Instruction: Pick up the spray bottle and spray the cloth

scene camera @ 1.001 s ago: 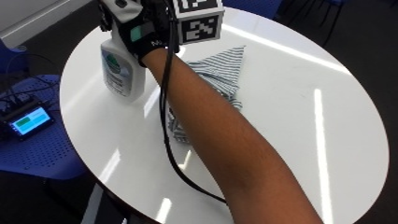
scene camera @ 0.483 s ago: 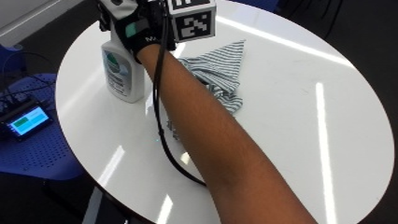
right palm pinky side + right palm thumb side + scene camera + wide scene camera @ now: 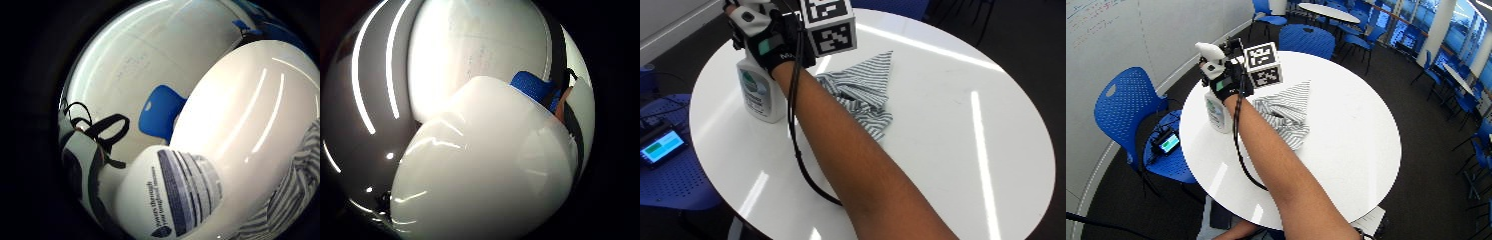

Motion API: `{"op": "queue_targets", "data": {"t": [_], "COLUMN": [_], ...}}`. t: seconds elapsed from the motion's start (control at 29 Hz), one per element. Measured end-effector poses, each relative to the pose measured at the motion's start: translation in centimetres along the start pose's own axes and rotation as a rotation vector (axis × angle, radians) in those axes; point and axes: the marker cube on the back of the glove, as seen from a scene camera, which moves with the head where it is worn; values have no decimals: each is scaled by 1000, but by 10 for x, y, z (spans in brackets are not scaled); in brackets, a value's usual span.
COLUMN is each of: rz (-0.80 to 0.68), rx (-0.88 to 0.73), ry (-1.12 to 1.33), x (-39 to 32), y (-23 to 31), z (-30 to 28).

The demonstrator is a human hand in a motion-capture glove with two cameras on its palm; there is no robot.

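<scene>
While the white spray bottle (image 3: 762,95) stands upright just left of the striped cloth (image 3: 863,95), the gloved right hand (image 3: 776,42) sits at its neck, finger closure hidden.

Round white surface (image 3: 939,115), glossy, with long streaks of reflected ceiling light across it. Spray bottle (image 3: 762,97): white, label with a teal panel, stands upright on the surface near the edge on the blue-chair side. Its base rests on the surface; its upper part is covered by the gloved right hand (image 3: 776,42). Striped cloth (image 3: 863,97): grey-and-white, lies crumpled on the surface just beside the bottle, toward the middle, with one corner drawn to a point. Whether cloth and bottle touch is hidden by the forearm. A black cable also trails on the surface alongside the arm.
</scene>
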Motion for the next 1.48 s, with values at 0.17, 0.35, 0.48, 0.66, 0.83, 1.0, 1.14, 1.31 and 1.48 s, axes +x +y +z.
{"op": "queue_targets", "data": {"t": [0.17,0.35,0.48,0.66,0.83,1.0,1.14,1.31,1.48], "rz": [30,67,112,131,139,136,121,93,92], "rx": [-4,-24,-64,-94,-111,-126,-139,-151,-195], "ry": [-1,-13,-45,-60,-80,-83,-60,13,83], "x": [14,29,44,53,62,67,74,80,82], "y": [3,11,18,21,26,28,33,39,48], "z": [1,1,2,5,9,8,7,10,12]}}
